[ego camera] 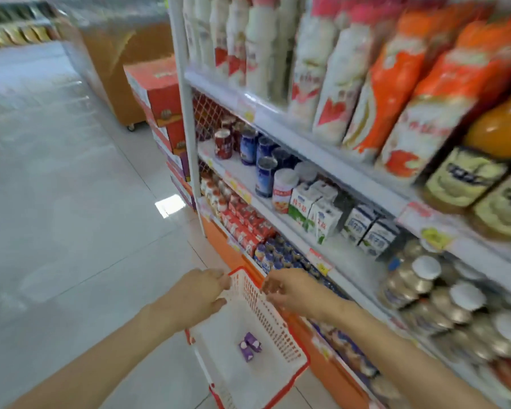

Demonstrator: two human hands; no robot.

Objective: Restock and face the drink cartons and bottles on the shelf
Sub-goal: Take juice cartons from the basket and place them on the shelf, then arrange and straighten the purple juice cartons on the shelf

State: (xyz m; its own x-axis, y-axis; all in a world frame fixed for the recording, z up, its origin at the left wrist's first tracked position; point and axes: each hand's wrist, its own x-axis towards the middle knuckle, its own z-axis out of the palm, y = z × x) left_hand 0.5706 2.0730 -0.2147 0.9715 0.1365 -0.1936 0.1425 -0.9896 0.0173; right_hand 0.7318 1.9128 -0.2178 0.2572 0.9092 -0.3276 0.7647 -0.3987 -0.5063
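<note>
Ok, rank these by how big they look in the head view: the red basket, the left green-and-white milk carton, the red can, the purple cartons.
1. red basket
2. left green-and-white milk carton
3. red can and purple cartons look alike; their distances from the camera differ, so they stay unranked.

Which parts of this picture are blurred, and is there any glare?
Head view: the tall bottles at upper right are smeared by motion blur; the purple cartons in the basket look sharper; a bright glare patch lies on the floor.
</note>
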